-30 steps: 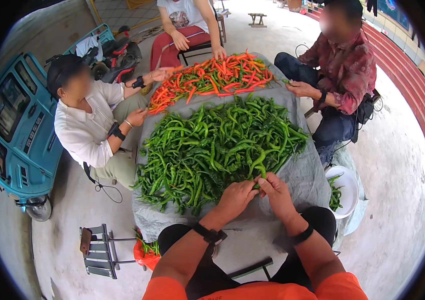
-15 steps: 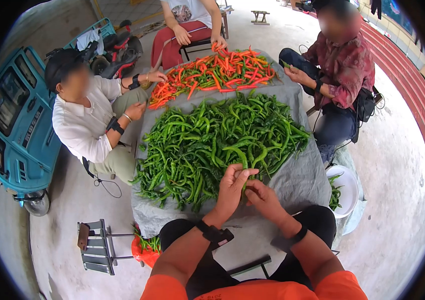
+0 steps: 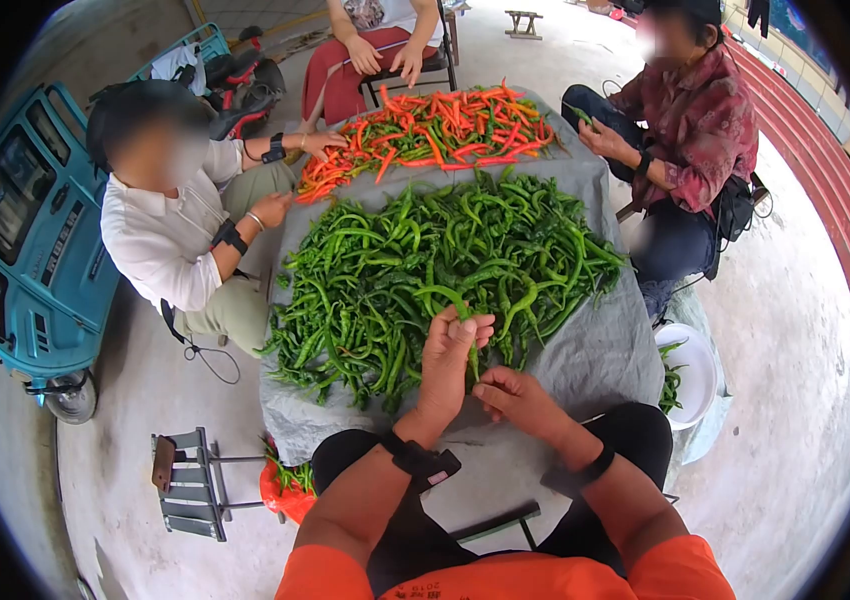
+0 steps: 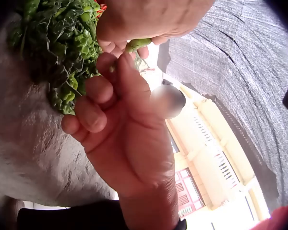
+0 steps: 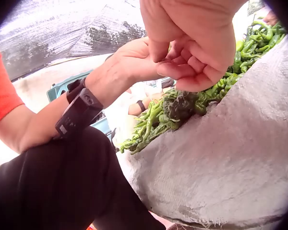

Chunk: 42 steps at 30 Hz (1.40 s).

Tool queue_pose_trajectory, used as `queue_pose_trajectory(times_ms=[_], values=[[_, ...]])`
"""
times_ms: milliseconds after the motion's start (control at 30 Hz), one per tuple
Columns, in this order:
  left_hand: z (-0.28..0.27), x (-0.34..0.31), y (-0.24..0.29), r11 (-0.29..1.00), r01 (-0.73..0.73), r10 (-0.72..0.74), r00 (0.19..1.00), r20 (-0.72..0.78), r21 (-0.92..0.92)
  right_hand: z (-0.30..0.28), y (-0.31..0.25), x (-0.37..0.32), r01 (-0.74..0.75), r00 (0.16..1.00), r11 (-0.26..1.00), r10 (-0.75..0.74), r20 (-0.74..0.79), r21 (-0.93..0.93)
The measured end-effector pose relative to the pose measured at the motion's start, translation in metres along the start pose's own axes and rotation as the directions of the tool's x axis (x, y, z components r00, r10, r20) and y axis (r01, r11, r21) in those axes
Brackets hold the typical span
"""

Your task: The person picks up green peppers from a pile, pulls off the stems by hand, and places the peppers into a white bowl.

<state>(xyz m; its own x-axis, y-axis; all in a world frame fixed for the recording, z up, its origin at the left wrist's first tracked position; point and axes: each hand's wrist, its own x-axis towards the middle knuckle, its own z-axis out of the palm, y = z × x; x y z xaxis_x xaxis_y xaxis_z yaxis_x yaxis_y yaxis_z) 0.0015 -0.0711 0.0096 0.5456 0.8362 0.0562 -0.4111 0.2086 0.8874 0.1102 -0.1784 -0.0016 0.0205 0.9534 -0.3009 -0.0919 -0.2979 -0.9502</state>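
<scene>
My left hand [image 3: 450,362] holds a curved green chili pepper [image 3: 441,293] upright over the near edge of the green pepper heap [image 3: 395,250]. Just right of it, my right hand [image 3: 527,397] has its thumb and forefinger together at the pepper's lower end. From the left wrist, a short bit of the pepper [image 4: 139,45] shows between the fingers of both hands, which meet closely. The right wrist view shows my right hand [image 5: 197,43] with curled fingers, its thumb tip against the left hand [image 5: 129,62]; the pepper is mostly hidden there.
A grey sheet [image 3: 625,350] covers the table, with red chili peppers [image 3: 485,120] heaped at the far end. Three people sit around it. A white basin [image 3: 700,380] stands at right; a small stool [image 3: 190,485] and a red bag [image 3: 283,490] at left.
My hands shift left and slightly apart; the left turns and lifts the pepper's curved end upward. The person at the far end draws a hand back from the red peppers.
</scene>
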Motion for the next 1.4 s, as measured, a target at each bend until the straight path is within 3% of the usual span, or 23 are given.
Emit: queue_pose_trajectory(times_ms=[267, 367, 467, 567, 700, 867, 967, 1067, 1100, 1133, 1167, 1200, 1300, 1400], values=[[-0.031, 0.016, 0.020, 0.944, 0.154, -0.187, 0.978, -0.090, -0.290, -0.011, -0.012, -0.005, 0.136, 0.991, 0.959, -0.131, -0.037, 0.248], [-0.035, 0.018, 0.016, 0.990, 0.071, -0.098, 0.968, -0.232, -0.121, -0.014, -0.012, -0.005, 0.151, 0.987, 0.931, -0.123, -0.102, 0.334], [-0.044, 0.020, 0.014, 0.933, 0.173, -0.080, 0.955, -0.286, 0.316, -0.021, -0.007, -0.002, 0.174, 0.977, 0.911, -0.112, -0.182, 0.374], [-0.047, 0.022, 0.005, 0.959, 0.124, -0.065, 0.972, -0.226, 0.256, -0.023, -0.007, 0.000, 0.272, 0.949, 0.825, -0.146, -0.278, 0.495], [-0.045, 0.023, 0.004, 0.990, 0.136, -0.138, 0.954, -0.267, -0.024, -0.032, -0.010, 0.000, 0.315, 0.940, 0.713, -0.142, -0.311, 0.627], [-0.048, 0.026, 0.008, 0.977, 0.138, -0.186, 0.926, -0.328, -0.164, -0.035, -0.002, 0.001, 0.262, 0.951, 0.721, -0.081, -0.298, 0.641], [-0.050, 0.031, 0.006, 0.972, -0.016, -0.077, 0.923, -0.378, -0.236, -0.030, -0.009, -0.001, 0.288, 0.929, 0.733, -0.057, -0.366, 0.616], [-0.057, 0.038, -0.003, 0.973, -0.044, -0.033, 0.946, -0.324, -0.227, -0.031, -0.007, -0.001, 0.283, 0.926, 0.732, -0.041, -0.375, 0.620], [-0.057, 0.037, -0.006, 0.990, -0.030, 0.072, 0.946, -0.318, 0.135, -0.033, -0.005, 0.000, 0.273, 0.931, 0.729, -0.036, -0.364, 0.628], [-0.056, 0.034, -0.010, 0.878, -0.015, 0.166, 0.947, -0.275, 0.478, -0.033, -0.004, 0.001, 0.259, 0.935, 0.736, -0.028, -0.355, 0.626], [-0.056, 0.031, -0.014, 0.651, -0.003, 0.240, 0.950, -0.202, 0.759, -0.033, -0.004, 0.002, 0.245, 0.938, 0.742, -0.019, -0.346, 0.624], [-0.053, 0.028, -0.012, 0.428, -0.102, 0.337, 0.940, -0.054, 0.898, -0.033, -0.003, 0.002, 0.230, 0.941, 0.749, -0.010, -0.337, 0.621], [-0.040, 0.020, -0.002, 0.189, -0.046, 0.281, 0.960, -0.009, 0.981, -0.030, -0.005, 0.002, 0.225, 0.944, 0.758, -0.015, -0.329, 0.612], [-0.035, 0.020, 0.006, 0.237, 0.070, 0.200, 0.972, -0.120, 0.969, -0.029, -0.004, 0.002, 0.217, 0.953, 0.788, -0.042, -0.301, 0.576]])
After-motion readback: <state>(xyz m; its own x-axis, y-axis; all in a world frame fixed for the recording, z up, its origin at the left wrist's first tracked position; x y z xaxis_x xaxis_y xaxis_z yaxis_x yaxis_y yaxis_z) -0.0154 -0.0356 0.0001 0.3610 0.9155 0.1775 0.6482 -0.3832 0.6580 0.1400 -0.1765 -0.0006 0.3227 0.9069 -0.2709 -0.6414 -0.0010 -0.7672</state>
